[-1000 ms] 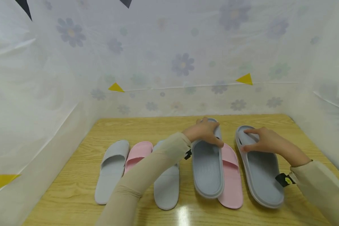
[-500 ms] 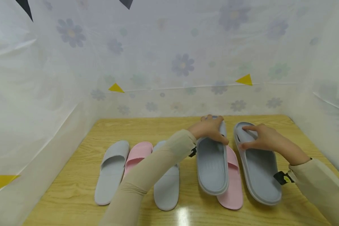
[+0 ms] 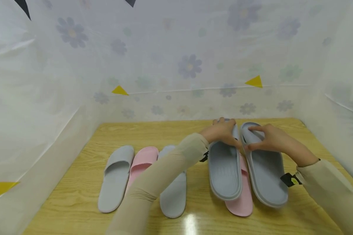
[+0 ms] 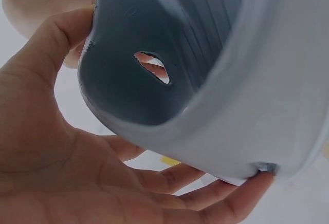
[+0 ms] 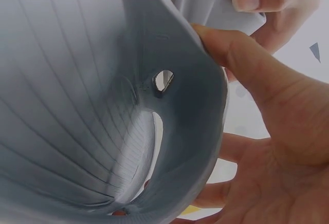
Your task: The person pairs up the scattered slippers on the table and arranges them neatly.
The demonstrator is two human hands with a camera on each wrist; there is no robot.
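Note:
In the head view my left hand (image 3: pixel 223 132) grips the toe strap of a blue-grey slipper (image 3: pixel 225 171). That slipper lies partly over a pink slipper (image 3: pixel 241 204). My right hand (image 3: pixel 263 138) grips the toe strap of a second blue-grey slipper (image 3: pixel 267 176), thumb inside the strap. The two blue-grey slippers sit side by side, their toe ends touching. The left wrist view shows the strap's dark inside (image 4: pixel 154 44) wrapped by my thumb and fingers. The right wrist view shows my thumb (image 5: pixel 241 64) on the other slipper's strap (image 5: pixel 103 106).
On the wooden table (image 3: pixel 153 133) to the left lie a grey slipper (image 3: pixel 116 178), a pink slipper (image 3: pixel 142 161) and another grey slipper (image 3: pixel 173 197), partly hidden by my left sleeve. Flowered plastic sheeting (image 3: pixel 188 68) walls in the back and both sides.
Both hands have slid their blue-grey slippers away from me and toward each other. The gap between them has closed, and more of the pink slipper is covered.

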